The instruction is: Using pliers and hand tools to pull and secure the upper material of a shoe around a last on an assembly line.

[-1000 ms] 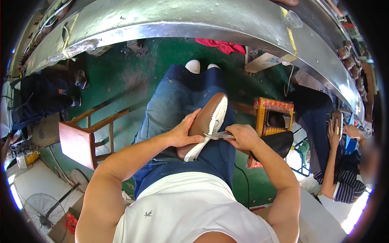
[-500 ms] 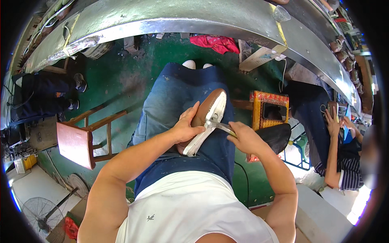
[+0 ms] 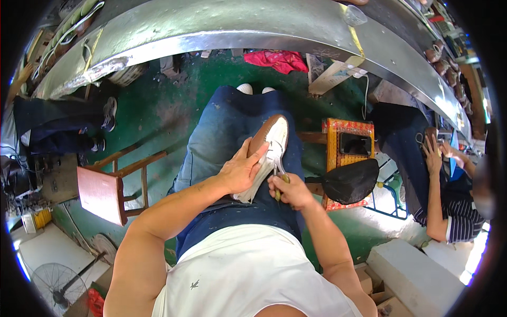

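Observation:
Across my lap lies a shoe upper on its form, brown along the side and white on the face turned up (image 3: 276, 138). My left hand (image 3: 240, 171) is closed around its left side, fingers and thumb pressing on the white face. My right hand (image 3: 291, 191) grips a pair of pliers (image 3: 278, 168) by its yellowish handles. The metal jaws touch the shoe's right edge near the middle. Whether they pinch material there is too small to tell. White material hangs loose at the shoe's near end.
A metal workbench (image 3: 211, 42) curves across the front. To my left stands a wooden stool (image 3: 103, 193); to my right, an orange-patterned stool (image 3: 334, 142) carries a phone (image 3: 355, 143) beside a black seat (image 3: 351, 180). A co-worker (image 3: 435, 158) handles a shoe at far right; another person's legs (image 3: 58, 119) show at left.
My right hand has drawn nearer and left, turning the pliers so the handles point toward me. My left hand stays on the shoe, its fingers reaching further over the white face.

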The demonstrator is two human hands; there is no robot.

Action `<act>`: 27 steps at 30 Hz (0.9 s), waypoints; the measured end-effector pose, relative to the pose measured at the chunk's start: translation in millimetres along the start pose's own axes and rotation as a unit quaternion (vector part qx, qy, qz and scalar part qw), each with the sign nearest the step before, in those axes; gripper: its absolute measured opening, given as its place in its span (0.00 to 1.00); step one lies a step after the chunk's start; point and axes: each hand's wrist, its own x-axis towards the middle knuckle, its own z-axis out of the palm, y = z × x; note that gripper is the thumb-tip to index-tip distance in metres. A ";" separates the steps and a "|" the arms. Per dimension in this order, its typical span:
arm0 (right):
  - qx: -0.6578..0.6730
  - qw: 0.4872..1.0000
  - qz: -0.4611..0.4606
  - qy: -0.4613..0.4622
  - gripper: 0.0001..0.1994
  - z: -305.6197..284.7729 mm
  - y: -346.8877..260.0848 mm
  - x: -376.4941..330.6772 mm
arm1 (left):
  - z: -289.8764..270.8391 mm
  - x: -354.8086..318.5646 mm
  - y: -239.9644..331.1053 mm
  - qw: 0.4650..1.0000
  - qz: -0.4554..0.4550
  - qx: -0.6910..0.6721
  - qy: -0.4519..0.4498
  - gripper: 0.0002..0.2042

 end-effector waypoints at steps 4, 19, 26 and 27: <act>0.130 0.972 0.077 -0.181 0.16 -59.7 -5.4 -2.7 | -12.4 2.4 16.9 0.998 -0.011 0.018 -0.056 0.29; -0.463 0.837 -0.268 0.117 0.23 -16.4 -58.4 -8.4 | -5.6 -7.8 13.5 0.997 -0.051 0.037 -0.051 0.32; -0.452 0.881 -0.121 0.067 0.20 -18.8 -51.3 -29.4 | 5.9 -37.8 3.7 0.991 -0.107 -0.080 0.025 0.50; -0.432 0.895 -0.100 0.054 0.18 -20.5 -46.8 -35.6 | 7.7 -46.1 1.5 0.990 -0.110 -0.082 0.024 0.50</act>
